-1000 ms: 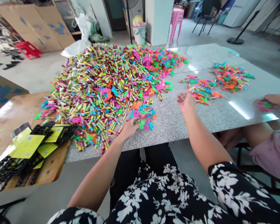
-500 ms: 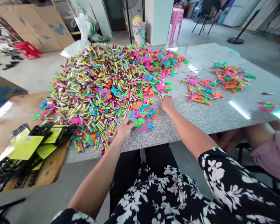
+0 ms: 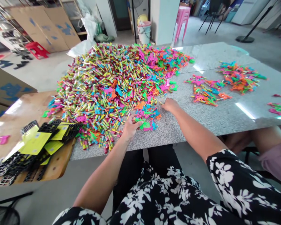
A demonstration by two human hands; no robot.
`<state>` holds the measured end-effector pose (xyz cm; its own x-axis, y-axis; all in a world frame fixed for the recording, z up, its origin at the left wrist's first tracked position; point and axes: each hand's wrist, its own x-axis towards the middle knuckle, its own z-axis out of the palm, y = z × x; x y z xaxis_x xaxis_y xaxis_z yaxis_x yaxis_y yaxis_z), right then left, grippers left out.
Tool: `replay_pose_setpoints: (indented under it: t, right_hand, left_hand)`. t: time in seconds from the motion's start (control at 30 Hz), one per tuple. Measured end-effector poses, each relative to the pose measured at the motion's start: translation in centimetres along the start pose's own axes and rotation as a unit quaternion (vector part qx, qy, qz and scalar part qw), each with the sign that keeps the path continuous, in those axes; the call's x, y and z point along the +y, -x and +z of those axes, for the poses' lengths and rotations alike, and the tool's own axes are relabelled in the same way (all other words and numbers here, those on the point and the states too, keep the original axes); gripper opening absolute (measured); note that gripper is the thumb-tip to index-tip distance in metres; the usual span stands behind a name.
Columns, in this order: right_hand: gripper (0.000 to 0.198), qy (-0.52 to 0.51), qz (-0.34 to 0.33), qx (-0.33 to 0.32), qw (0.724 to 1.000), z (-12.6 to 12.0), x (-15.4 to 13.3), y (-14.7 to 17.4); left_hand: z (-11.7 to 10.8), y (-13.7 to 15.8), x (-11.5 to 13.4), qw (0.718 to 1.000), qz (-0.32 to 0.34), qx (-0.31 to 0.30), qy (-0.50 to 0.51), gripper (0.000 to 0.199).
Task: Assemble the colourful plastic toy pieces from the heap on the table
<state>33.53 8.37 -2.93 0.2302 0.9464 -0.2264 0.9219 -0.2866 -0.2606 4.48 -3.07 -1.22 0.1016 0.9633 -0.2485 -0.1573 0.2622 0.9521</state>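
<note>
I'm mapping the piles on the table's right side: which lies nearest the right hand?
The leftmost pile, rightward of the right hand; the far pile and small bunch near the picture's right edge lie farther off.

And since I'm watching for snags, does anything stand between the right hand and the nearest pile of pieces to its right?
Nothing visible does; only speckled tabletop separates the right hand from that pile.
</note>
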Motion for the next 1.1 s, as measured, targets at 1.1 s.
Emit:
replay_pose_setpoints:
  t: [1.1]
  right_hand:
    - [0.028,-0.748,-0.128,-0.059,0.649,4.1,-4.8,16.7]
  left_hand:
    - [3.3,0.5,1.6,0.990,-0.004,-0.024,0.140,0.061]
